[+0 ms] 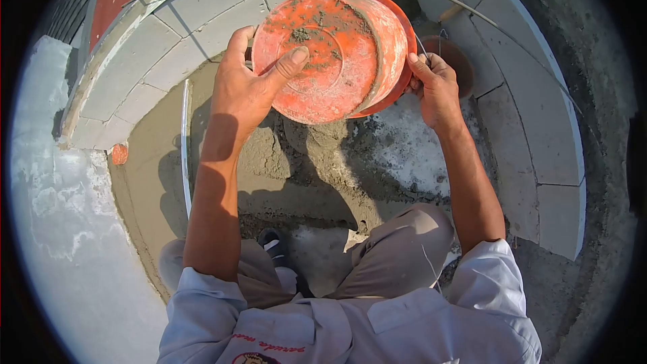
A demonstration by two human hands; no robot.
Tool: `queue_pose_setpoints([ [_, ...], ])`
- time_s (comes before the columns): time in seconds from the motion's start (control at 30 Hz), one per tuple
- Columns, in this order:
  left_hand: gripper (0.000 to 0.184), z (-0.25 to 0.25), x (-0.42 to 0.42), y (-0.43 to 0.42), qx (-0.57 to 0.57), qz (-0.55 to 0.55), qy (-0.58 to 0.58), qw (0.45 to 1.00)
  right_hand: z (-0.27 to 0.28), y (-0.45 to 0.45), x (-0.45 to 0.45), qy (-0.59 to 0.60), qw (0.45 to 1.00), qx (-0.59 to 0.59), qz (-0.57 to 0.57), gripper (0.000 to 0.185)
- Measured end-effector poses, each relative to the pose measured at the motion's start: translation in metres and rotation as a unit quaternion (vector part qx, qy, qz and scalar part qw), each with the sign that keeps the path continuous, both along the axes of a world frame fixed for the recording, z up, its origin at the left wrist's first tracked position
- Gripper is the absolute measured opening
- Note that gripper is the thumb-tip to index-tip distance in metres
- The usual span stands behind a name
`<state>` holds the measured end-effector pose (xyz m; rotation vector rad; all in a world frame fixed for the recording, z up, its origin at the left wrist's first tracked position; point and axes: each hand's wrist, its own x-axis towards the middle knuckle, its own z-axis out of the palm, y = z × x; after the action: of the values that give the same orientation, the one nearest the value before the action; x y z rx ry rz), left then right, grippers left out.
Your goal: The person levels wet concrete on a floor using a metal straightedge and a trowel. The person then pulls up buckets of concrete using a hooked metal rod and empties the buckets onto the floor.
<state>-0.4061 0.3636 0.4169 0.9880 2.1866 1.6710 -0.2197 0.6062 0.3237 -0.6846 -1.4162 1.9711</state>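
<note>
An orange-red bucket (337, 54) is tipped over, its round base facing me and smeared with grey mortar. My left hand (259, 77) grips the bucket's base edge, with the thumb lying across the bottom. On the right, my right hand (435, 84) is closed at the bucket's rim, around what looks like its thin wire handle. Wet grey mortar (330, 152) lies heaped on the floor below the bucket.
Curved walls of pale blocks (512, 121) stand ahead and on both sides. A second bucket (458, 61) sits behind my right hand. A long metal straightedge (185, 148) lies on smoothed mortar at left. A thin rod arches overhead.
</note>
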Motion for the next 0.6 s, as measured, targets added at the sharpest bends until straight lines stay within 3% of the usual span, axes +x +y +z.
queue_pose_setpoints([
  [0.13, 0.070, 0.017, 0.071, 0.014, 0.102, -0.106, -0.036, 0.989, -0.008, -0.022, 0.097, 0.061, 0.995, -0.016, -0.083, 0.021],
  [0.17, 0.070, 0.008, 0.085, 0.012, 0.076, -0.112, 0.047, 0.990, -0.009, -0.035, 0.124, 0.069, 0.990, -0.053, -0.115, 0.016],
  [0.2, 0.070, -0.004, 0.098, 0.011, 0.050, -0.118, 0.131, 0.983, -0.022, -0.045, 0.146, 0.065, 0.985, -0.078, -0.141, 0.014],
  [0.27, 0.075, -0.062, 0.129, 0.020, 0.080, -0.165, 0.129, 0.975, -0.085, -0.062, 0.189, 0.038, 0.968, -0.145, -0.202, 0.010],
  [0.3, 0.076, -0.099, 0.137, 0.031, 0.015, -0.180, 0.117, 0.976, -0.129, -0.067, 0.207, 0.003, 0.956, -0.179, -0.232, 0.008],
  [0.33, 0.083, -0.158, 0.141, 0.053, -0.085, -0.152, 0.069, 0.982, -0.191, -0.071, 0.229, -0.049, 0.943, -0.208, -0.255, 0.009],
  [0.37, 0.091, -0.233, 0.136, 0.069, -0.201, -0.140, -0.056, 0.968, -0.223, -0.077, 0.239, -0.162, 0.909, -0.279, -0.264, 0.014],
  [0.4, 0.096, -0.266, 0.136, 0.076, -0.186, -0.076, -0.377, 0.904, -0.243, -0.081, 0.240, -0.205, 0.892, -0.298, -0.273, 0.018],
  [0.43, 0.086, -0.282, 0.137, 0.081, -0.238, -0.070, -0.240, 0.938, -0.231, -0.068, 0.230, -0.182, 0.904, -0.264, -0.282, 0.018],
  [0.5, 0.078, -0.274, 0.126, 0.082, -0.125, -0.112, -0.375, 0.912, -0.204, -0.069, 0.229, -0.153, 0.915, -0.220, -0.300, 0.019],
  [0.6, 0.082, -0.206, 0.126, 0.069, -0.164, -0.191, -0.419, 0.872, -0.174, -0.064, 0.231, -0.164, 0.934, -0.146, -0.283, 0.023],
])
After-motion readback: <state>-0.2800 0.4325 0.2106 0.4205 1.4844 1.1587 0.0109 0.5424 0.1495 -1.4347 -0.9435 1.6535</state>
